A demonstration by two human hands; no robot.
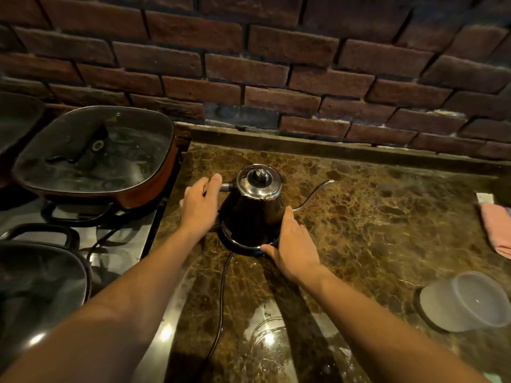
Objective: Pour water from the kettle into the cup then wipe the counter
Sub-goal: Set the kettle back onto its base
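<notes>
- The gooseneck kettle [255, 205] sits on its round power base [243, 248] mid-counter, lid on, thin spout aimed right toward the cup side.
- Left hand [200, 207] is curled closed around the kettle's handle, thumb on top — looks like the lifting grip.
- Right hand [293, 246] lies open and flat, palm against the kettle's lower body and thumb on the base rim, likely pinning the base down so it stays put when the kettle comes up.
- The clear plastic cup [464, 301] waits well apart at the lower right of the marble counter [373, 217]; it appears empty, so pouring is not yet done.
- How much water the kettle holds cannot be told through the lid.
- A pink cloth [496, 228] rests at the far right edge, handy for the wipe.
- The glass-lidded pan [94, 156] on the stove sits left, contents unclear.
- The power cord [221, 308] trails toward the person; it could snag.
</notes>
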